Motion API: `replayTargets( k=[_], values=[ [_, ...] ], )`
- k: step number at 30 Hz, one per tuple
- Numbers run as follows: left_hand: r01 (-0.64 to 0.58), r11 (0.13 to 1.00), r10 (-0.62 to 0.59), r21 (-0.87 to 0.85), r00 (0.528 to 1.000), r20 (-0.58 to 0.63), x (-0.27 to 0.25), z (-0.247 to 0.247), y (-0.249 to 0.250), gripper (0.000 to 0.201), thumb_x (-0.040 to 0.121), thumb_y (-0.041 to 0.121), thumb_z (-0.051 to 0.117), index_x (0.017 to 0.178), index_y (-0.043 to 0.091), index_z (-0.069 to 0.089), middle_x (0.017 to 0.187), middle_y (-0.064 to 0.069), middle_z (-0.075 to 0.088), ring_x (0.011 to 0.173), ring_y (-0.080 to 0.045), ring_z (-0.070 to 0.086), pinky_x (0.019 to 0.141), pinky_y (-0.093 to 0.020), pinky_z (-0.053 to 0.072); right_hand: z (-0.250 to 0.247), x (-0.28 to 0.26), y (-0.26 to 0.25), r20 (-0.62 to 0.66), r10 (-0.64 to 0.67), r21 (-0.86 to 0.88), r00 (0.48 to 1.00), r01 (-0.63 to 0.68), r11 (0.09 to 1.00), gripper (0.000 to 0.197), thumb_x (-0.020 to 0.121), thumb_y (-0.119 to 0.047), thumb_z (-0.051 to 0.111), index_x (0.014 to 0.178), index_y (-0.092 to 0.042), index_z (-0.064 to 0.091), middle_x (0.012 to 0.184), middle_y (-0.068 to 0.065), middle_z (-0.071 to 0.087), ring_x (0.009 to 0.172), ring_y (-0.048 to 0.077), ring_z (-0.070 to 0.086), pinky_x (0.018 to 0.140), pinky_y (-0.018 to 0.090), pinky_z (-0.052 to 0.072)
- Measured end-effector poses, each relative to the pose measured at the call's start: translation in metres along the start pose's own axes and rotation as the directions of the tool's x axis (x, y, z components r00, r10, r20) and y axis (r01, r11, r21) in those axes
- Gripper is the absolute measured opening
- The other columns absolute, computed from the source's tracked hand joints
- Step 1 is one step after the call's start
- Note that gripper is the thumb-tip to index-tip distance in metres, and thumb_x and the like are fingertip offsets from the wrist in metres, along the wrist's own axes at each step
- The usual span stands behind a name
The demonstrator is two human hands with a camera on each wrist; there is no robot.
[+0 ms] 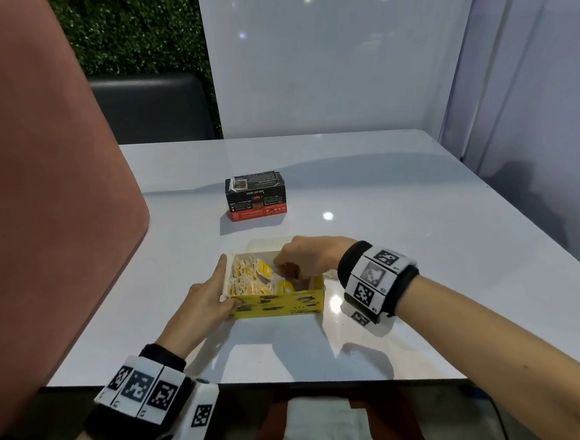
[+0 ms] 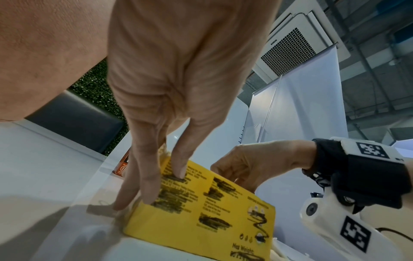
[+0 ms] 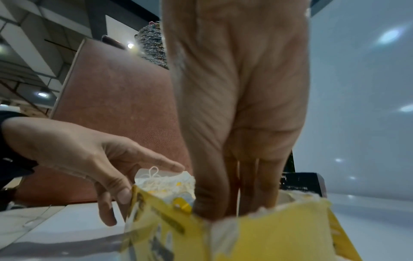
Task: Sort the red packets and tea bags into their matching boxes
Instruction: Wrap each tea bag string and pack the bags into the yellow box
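The glossy white table (image 1: 420,245) is carrying both boxes, and the open yellow cardboard box (image 1: 277,305) is sitting nearer its front edge, well apart from the closed black-and-red cardboard box (image 1: 256,196) standing further toward the far edge. The yellow box is looking light and thin-walled, with torn, ragged rims, so it is likely sliding or buckling easily; bracing it low at an end wall seems the safest hold. The left hand (image 1: 207,303) is doing that, its straight fingers (image 2: 143,178) pressing along the left end and the thumb lying on the printed front face. The right hand (image 1: 305,256) is reaching down into the box with fingers curled, apparently pinching something dark reddish, though what it is grasping cannot be told for sure. The white paper tea bags with yellow tags and strings (image 1: 247,274) are filling the left part of the box; they are soft, very light and tangling readily, best taken by a tag or a bag's top edge rather than by a string. The head view is showing the contents and both boxes together; the left wrist view is showing only the scribbled-over front face and the bracing fingers; the right wrist view is showing the torn inner rim and a looped string by the left forefinger.
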State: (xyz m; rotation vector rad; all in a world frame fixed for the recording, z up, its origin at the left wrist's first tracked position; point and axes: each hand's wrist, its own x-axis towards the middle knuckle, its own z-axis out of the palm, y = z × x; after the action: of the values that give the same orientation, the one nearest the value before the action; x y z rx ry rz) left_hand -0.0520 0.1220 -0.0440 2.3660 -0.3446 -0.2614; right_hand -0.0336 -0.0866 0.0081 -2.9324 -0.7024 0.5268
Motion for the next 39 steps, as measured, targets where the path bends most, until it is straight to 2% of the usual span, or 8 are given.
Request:
replayTargets(
  k=[9, 14, 17, 21, 24, 28, 33, 39],
  values=[
    [0.007, 1.0, -0.007, 0.009, 1.0, 0.009, 0.0, 0.003, 0.002, 0.079, 0.09, 0.012, 0.055, 0.15, 0.024, 0.005, 0.123, -0.014, 0.06, 0.093, -0.026, 0.066, 0.086, -0.04, 0.054, 0.017, 0.0, -0.004, 0.002, -0.019, -0.149, 1.0, 0.019, 0.989, 0.023, 0.092, -0.001, 0.046, 0.111, -0.004, 0.06, 0.106, 0.014, 0.06, 0.086, 0.025, 0.056, 0.07, 0.026, 0.037],
    [0.041, 0.999, -0.041, 0.02, 0.999, 0.007, -0.009, -0.004, 0.009, 0.087, 0.089, 0.018, 0.06, 0.149, 0.03, -0.002, 0.138, -0.017, 0.05, 0.113, -0.028, 0.06, 0.096, -0.039, 0.048, -0.007, -0.011, -0.003, -0.063, 0.101, 0.201, 0.993, -0.086, 0.976, 0.014, 0.089, 0.002, 0.051, 0.099, -0.004, 0.058, 0.077, 0.002, 0.052, 0.069, 0.02, 0.055, 0.063, 0.019, 0.043],
    [-0.046, 0.993, 0.064, 0.113, 0.986, -0.155, -0.022, -0.011, 0.02, 0.084, 0.089, 0.021, 0.061, 0.15, 0.028, 0.004, 0.136, -0.018, 0.05, 0.115, -0.031, 0.056, 0.095, -0.038, 0.045, -0.03, -0.033, 0.018, -0.224, 0.164, 0.295, 0.961, -0.094, 0.951, 0.019, 0.086, 0.004, 0.055, 0.101, -0.006, 0.061, 0.078, 0.0, 0.055, 0.071, 0.018, 0.056, 0.063, 0.016, 0.045],
    [-0.312, 0.945, 0.325, 0.096, 0.873, -0.365, -0.042, -0.009, 0.048, 0.052, 0.091, 0.013, 0.055, 0.14, 0.023, 0.038, 0.128, 0.005, 0.054, 0.108, -0.002, 0.055, 0.086, -0.005, 0.042, -0.025, -0.066, 0.068, -0.189, 0.398, 0.348, 0.898, -0.318, 0.882, 0.031, 0.08, 0.015, 0.046, 0.098, -0.005, 0.062, 0.081, 0.008, 0.066, 0.074, 0.027, 0.066, 0.077, 0.031, 0.055],
    [-0.432, 0.901, 0.428, 0.037, 0.873, -0.233, -0.044, 0.018, 0.073, 0.032, 0.091, 0.01, 0.055, 0.121, 0.02, 0.056, 0.107, 0.008, 0.064, 0.093, 0.002, 0.059, 0.078, -0.012, 0.048, -0.002, -0.081, 0.088, -0.057, 0.485, 0.327, 0.873, -0.443, 0.835, 0.027, 0.082, 0.013, 0.047, 0.096, -0.006, 0.061, 0.079, 0.009, 0.066, 0.061, 0.022, 0.063, 0.064, 0.026, 0.054],
    [-0.522, 0.836, 0.512, 0.169, 0.853, 0.101, -0.024, 0.078, 0.111, 0.027, 0.089, 0.004, 0.051, 0.114, 0.006, 0.06, 0.11, -0.011, 0.063, 0.102, -0.025, 0.059, 0.086, -0.032, 0.043, 0.023, -0.09, 0.097, -0.032, 0.518, 0.271, 0.855, -0.491, 0.828, 0.013, 0.08, 0.002, 0.063, 0.086, -0.009, 0.061, 0.073, 0.006, 0.06, 0.052, 0.017, 0.053, 0.048, 0.02, 0.043],
    [-0.396, 0.749, 0.262, 0.532, 0.914, 0.311, 0.012, 0.121, 0.163, 0.029, 0.094, 0.004, 0.039, 0.119, -0.004, 0.052, 0.125, -0.022, 0.049, 0.119, -0.035, 0.046, 0.093, -0.037, 0.037, 0.038, -0.105, 0.087, 0.005, 0.627, 0.148, 0.779, -0.621, 0.77, 0.033, 0.078, -0.032, 0.071, 0.064, -0.016, 0.045, 0.063, -0.001, 0.047, 0.058, 0.018, 0.052, 0.06, 0.026, 0.044],
    [-0.334, 0.637, 0.143, 0.694, 0.937, 0.32, 0.04, 0.144, 0.166, 0.035, 0.091, 0.007, 0.039, 0.124, 0.001, 0.051, 0.13, -0.019, 0.05, 0.121, -0.034, 0.048, 0.097, -0.039, 0.041, 0.065, -0.114, 0.075, 0.004, 0.659, 0.087, 0.752, -0.657, 0.749, 0.04, 0.082, -0.033, 0.066, 0.112, -0.009, 0.056, 0.108, 0.009, 0.059, 0.102, 0.027, 0.059, 0.077, 0.03, 0.039]
  ],
)
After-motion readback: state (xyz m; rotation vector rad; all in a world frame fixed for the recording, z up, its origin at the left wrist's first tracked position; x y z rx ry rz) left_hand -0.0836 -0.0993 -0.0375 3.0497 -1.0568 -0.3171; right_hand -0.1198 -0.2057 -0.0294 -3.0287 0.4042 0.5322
